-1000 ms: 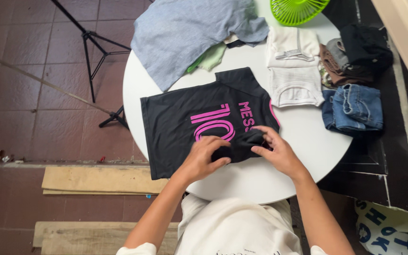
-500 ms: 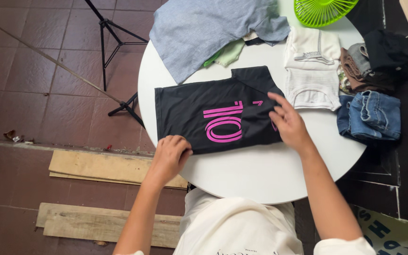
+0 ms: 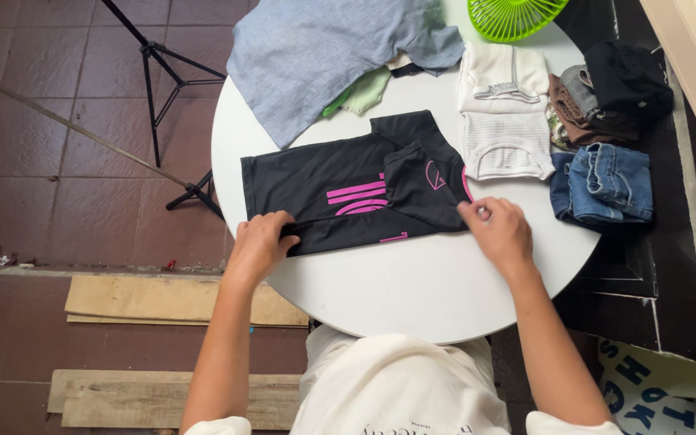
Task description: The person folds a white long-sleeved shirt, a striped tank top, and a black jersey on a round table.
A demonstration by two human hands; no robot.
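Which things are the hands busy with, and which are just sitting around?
Busy with:
- black shirt with pink stripes, partly folded on the white round table
- left hand gripping its near edge
- right hand pinching its other end

Just sitting around:
- grey-blue shirt
- white folded tops
- folded jeans
- dark clothes pile
- green fan
- tripod on the floor
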